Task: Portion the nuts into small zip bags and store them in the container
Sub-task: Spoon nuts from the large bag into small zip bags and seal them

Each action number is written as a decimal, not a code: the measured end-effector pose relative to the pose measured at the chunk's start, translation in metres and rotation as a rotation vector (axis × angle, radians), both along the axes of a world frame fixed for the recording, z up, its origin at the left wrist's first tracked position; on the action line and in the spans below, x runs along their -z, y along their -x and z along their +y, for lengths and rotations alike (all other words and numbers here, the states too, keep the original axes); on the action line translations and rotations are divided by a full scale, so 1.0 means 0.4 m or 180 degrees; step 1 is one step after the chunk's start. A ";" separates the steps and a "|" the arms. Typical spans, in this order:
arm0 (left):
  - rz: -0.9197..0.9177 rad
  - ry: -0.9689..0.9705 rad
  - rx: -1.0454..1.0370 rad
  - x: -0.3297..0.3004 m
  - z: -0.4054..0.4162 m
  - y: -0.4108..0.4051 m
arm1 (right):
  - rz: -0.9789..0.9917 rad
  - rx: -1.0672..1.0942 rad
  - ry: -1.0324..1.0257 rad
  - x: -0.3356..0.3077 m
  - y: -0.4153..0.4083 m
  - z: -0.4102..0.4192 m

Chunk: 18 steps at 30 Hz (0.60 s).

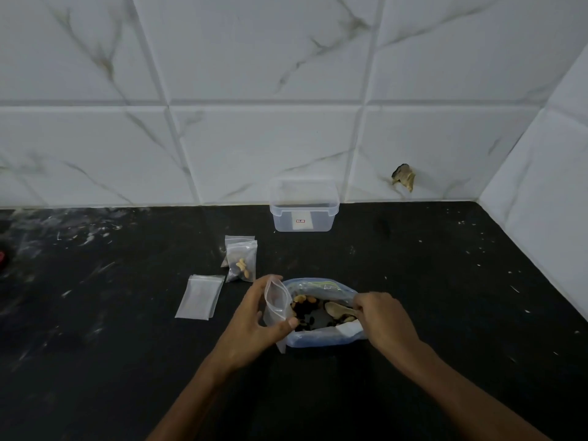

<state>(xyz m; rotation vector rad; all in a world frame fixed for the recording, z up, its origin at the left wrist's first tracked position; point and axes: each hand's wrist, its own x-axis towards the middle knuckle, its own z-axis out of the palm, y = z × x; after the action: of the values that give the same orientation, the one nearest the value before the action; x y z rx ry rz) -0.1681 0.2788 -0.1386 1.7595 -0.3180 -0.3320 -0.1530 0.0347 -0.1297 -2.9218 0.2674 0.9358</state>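
Two filled small clear zip bags [241, 261] lie at frame centre; the clear plastic container [303, 209] above looks unfilled. Left hand [254, 316] fingers pinch an open empty bag [276, 305]; right hand [383, 316] fingers grip a spoon [338, 310] in the large bag of nuts [321, 313]. Spare flat bags [199, 296] wait on the black worktop [445, 281].

Single head-worn view, wide-angle, looking forward and down onto dark counter [95, 361], tiled wall [254, 122] behind.
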 end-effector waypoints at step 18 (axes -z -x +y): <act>0.0025 -0.0136 0.0194 0.011 -0.041 0.014 | -0.0700 0.0901 -0.1900 0.052 0.047 0.080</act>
<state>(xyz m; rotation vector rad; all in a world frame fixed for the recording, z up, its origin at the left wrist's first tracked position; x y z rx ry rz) -0.1738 0.2625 -0.1429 1.7926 -0.3618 -0.3919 -0.1719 0.0666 -0.1506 -2.3302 0.3120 0.5277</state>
